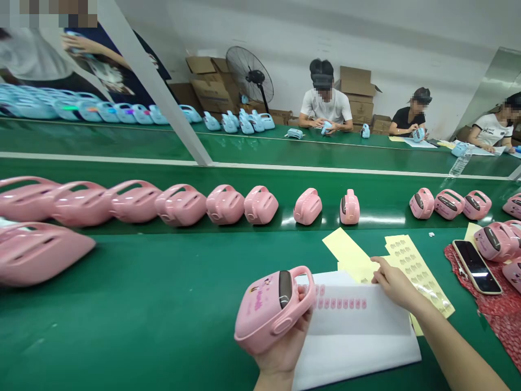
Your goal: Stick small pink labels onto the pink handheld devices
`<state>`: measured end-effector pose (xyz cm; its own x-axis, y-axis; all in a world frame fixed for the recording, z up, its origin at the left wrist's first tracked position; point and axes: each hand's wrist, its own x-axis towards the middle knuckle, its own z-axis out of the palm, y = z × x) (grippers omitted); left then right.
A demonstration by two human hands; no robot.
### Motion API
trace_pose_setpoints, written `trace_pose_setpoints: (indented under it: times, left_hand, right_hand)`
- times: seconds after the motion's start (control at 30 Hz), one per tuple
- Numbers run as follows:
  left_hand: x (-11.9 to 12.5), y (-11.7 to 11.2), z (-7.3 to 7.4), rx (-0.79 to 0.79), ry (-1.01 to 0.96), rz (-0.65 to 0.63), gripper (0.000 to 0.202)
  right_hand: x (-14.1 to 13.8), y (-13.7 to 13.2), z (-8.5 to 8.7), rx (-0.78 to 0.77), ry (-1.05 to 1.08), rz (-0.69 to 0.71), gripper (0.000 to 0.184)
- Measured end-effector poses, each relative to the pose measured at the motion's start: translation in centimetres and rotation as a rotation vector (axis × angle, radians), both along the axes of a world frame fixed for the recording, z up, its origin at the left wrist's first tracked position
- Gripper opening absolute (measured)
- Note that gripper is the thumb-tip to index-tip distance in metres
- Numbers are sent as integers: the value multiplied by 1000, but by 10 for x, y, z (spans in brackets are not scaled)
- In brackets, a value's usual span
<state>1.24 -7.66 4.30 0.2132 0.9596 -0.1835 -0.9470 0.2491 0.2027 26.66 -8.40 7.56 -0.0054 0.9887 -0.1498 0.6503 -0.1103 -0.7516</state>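
Note:
My left hand (287,347) is closed around a pink handled device (262,312), holding it up from below and behind. The device has a dark window, a carrying handle, a round side button and printed decoration on its front. My right hand (393,285) reaches over the sticker papers with its index finger stretched out and thumb apart; no object shows between them. Under its fingertips lie yellow backing sheets (358,260). A white sheet with rows of small pink stickers (340,304) lies between my hands, partly hidden by the device.
A row of pink devices (181,205) runs along the green bench (163,326). At right, a phone (477,266) lies on red bubble wrap (504,320). A yellow sticker sheet (419,271) lies nearby. Co-workers sit across the far bench with blue devices (246,122).

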Motion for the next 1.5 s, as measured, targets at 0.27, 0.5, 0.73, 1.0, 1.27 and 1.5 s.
trace_pose_setpoints:
  times: [0.27, 0.5, 0.73, 1.0, 1.27, 1.5]
  left_hand:
    - [-4, 0, -14, -62, 18, -101, 36]
    - [-10, -1, -42, -79, 1, -24, 53]
    - [-9, -4, -42, -35, -1, -26, 75]
    - [-9, -5, -41, -58, 19, -33, 73]
    - [-1, -3, -35, 4, 193, 27, 65]
    - [32, -3, 17, 99, 783, 68, 81]
  right_hand:
    - [18, -5, -4, -279, 400, 88, 21]
    - [9, 27, -16, -107, 87, -28, 4]
    - [2, 47, -6, -100, 3, -17, 10]
    - [-19, 45, -32, -88, 61, -102, 16]
    - [3, 40, -14, -217, 428, -32, 20]
    - [-15, 18, 46, -88, 752, -10, 30]
